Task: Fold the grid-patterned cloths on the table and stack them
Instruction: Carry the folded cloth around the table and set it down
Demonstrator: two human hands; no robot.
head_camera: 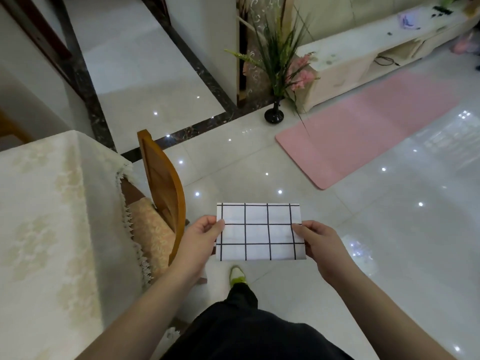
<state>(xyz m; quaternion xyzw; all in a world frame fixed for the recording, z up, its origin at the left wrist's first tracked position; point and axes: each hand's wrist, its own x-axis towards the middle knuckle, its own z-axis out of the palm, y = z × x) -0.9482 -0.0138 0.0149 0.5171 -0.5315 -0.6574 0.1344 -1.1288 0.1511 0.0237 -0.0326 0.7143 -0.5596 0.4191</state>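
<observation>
A white cloth with a black grid pattern (259, 231), folded into a small flat rectangle, hangs in the air over the tiled floor in front of me. My left hand (201, 236) pinches its left edge and my right hand (318, 242) pinches its right edge, holding it level between them. The table (39, 203), covered by a cream patterned tablecloth, stands at my left, apart from the cloth. No other grid cloth shows on the visible part of the table.
A wooden chair (162, 188) with a cushioned seat is tucked against the table's right side, close to my left hand. A pink mat (363, 131) lies on the glossy floor ahead. A black vase with a plant (274, 115) and a low white cabinet (363, 55) stand beyond.
</observation>
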